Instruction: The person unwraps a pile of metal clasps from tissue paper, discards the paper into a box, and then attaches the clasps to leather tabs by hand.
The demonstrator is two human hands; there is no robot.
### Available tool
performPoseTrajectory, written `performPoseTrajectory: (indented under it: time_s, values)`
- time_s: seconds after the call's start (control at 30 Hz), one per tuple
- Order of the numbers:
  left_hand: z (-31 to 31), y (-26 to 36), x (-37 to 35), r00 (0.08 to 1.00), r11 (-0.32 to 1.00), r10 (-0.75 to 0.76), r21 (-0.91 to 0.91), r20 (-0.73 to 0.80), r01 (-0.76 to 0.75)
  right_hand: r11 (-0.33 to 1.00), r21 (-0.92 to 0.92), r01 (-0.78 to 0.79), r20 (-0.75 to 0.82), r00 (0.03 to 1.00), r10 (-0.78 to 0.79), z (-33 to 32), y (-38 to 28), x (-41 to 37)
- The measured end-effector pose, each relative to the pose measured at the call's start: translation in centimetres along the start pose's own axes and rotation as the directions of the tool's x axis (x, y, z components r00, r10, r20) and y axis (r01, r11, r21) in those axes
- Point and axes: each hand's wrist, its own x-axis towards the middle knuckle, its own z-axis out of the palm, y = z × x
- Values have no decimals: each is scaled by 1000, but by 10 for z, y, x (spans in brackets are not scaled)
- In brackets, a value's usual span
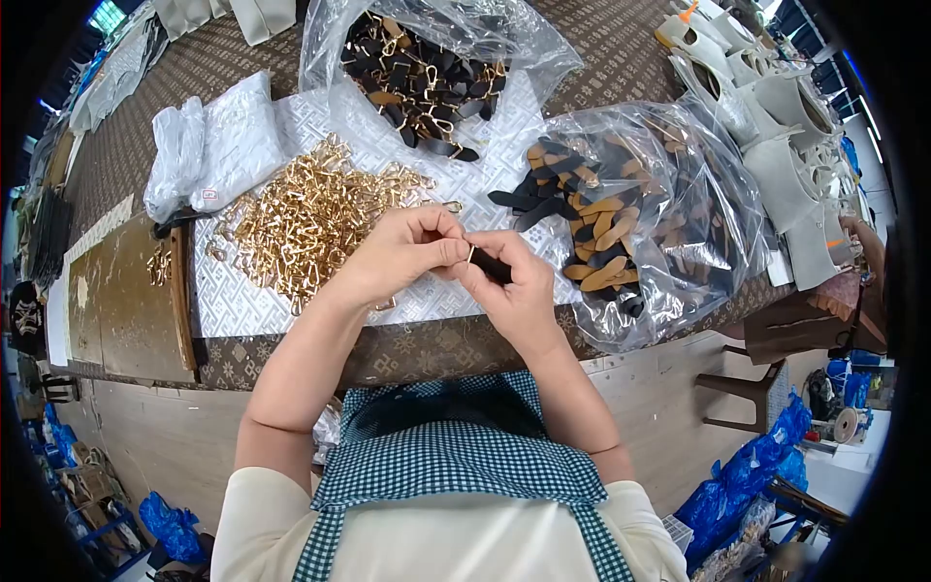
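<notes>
My left hand (407,254) is closed, its thumb and fingertips pinching a gold metal clasp (471,252) that mostly hides behind them. My right hand (514,291) grips a short black leather strap (492,265), whose end meets the clasp between the two hands' fingertips. Just left of my hands lies a heap of gold clasps (301,223). To the right, black and tan leather straps (606,233) spill from a clear plastic bag (718,223). Behind my hands, another clear bag (538,44) holds black straps with gold clasps on them (427,82).
White patterned sheeting (228,310) covers part of the brown patterned table (407,359). White plastic packets (228,136) and a worn board (131,301) are at left. Grey bag-like pieces (795,126) line the right side. A brown stool (742,388) stands on the floor.
</notes>
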Motion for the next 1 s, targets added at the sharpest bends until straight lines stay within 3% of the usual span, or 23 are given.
performPoseTrajectory:
  time_s: [0.1,0.23,0.53,0.6,0.67,0.7,0.77,0.8,0.87,0.9,1.0]
  values:
    - [5,-2,-1,998,997,33,76,-44,-30,997,-33,69,-50,996,-71,3,-3,1]
    - [12,3,-2,996,990,65,126,-67,-56,997,-77,-3,-89,996,-4,3,-1,-2]
    - [5,11,1,980,993,104,-31,-167,-110,994,-103,39,-69,997,-46,-8,-3,10]
    - [-1,20,9,930,979,196,6,-311,-204,990,-112,84,-100,990,-95,-20,-2,25]
    - [10,43,16,771,888,445,117,-455,-444,941,-312,134,-101,980,-173,-36,0,39]
    - [7,44,18,731,860,509,217,-455,-463,879,-438,188,-67,968,-241,-42,3,47]
    - [-5,38,13,774,820,498,502,-390,-275,778,-591,212,-41,956,-291,-45,7,54]
    - [-11,34,10,829,754,416,651,-373,-85,738,-644,200,-22,960,-279,-45,11,56]
    - [-9,18,10,894,492,365,869,-261,52,696,-700,160,-7,973,-231,-43,18,55]
    - [-4,10,6,884,292,417,952,-211,89,702,-697,149,-9,976,-216,-42,22,54]
    - [2,2,6,838,81,527,990,-141,116,722,-673,160,-4,976,-219,-40,28,52]
